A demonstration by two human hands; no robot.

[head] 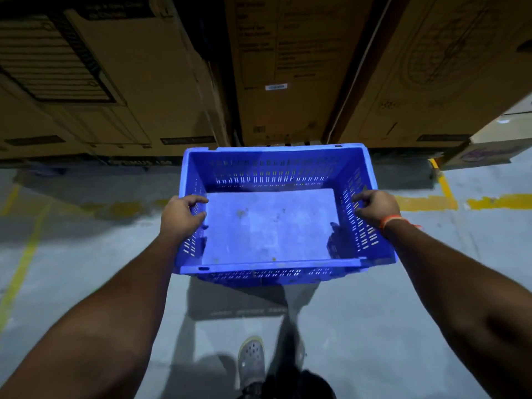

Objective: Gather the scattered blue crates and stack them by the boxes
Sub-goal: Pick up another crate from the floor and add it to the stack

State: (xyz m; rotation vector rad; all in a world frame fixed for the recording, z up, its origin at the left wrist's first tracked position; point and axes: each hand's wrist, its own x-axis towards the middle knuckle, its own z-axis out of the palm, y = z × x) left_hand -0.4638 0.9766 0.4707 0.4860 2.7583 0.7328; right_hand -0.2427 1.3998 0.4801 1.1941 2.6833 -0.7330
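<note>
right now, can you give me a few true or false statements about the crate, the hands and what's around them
1. Both hands hold the blue crate by its side walls. True: the left hand and the right hand each have a grip on a slotted wall.
2. The crate is full of small parcels. False: it is empty, with only a few specks on its floor.
3. Cardboard boxes stand just beyond the crate. True.
4. The right wrist is bare. False: an orange band is on it.
5. The floor lines are red. False: they are yellow.
</note>
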